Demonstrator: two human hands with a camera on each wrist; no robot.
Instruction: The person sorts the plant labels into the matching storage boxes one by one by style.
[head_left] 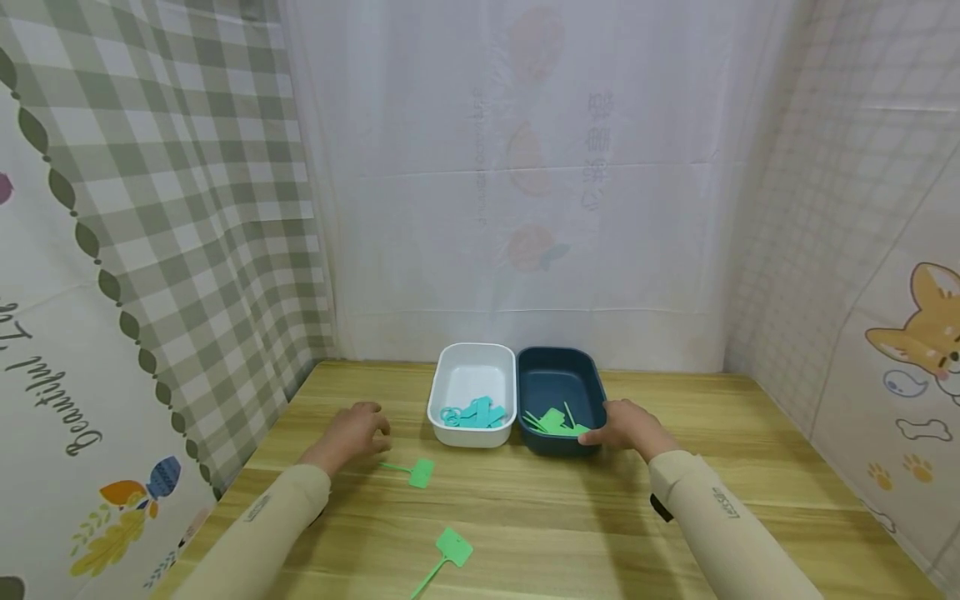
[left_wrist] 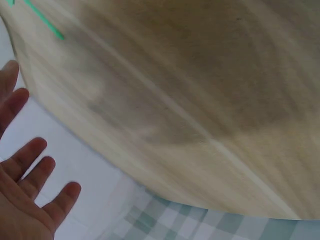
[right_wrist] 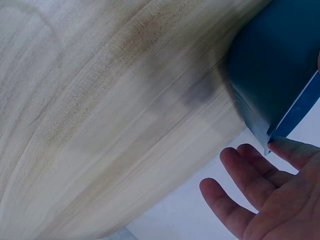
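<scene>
My left hand (head_left: 356, 435) hovers over the left part of the wooden table with loosely bent, spread fingers (left_wrist: 37, 175), and nothing is in it. Closest to it lies a green flag-shaped tag (head_left: 422, 473) with a thin stem. Another green tag (head_left: 453, 547) lies nearer to me. At the right front corner of a dark blue bin (head_left: 562, 358), my right hand (head_left: 628, 427) touches the rim. One finger (right_wrist: 292, 152) meets that rim while the others are spread; the thumb is mostly hidden in the right wrist view. Several green tags (head_left: 555, 422) lie inside the bin.
A white bin (head_left: 472, 357) stands directly left of the dark blue one, with teal strap-like pieces (head_left: 480, 412) inside. Both stand on the wooden table (head_left: 570, 533) towards its back edge. Hanging cloths (head_left: 525, 275) enclose the back and both sides.
</scene>
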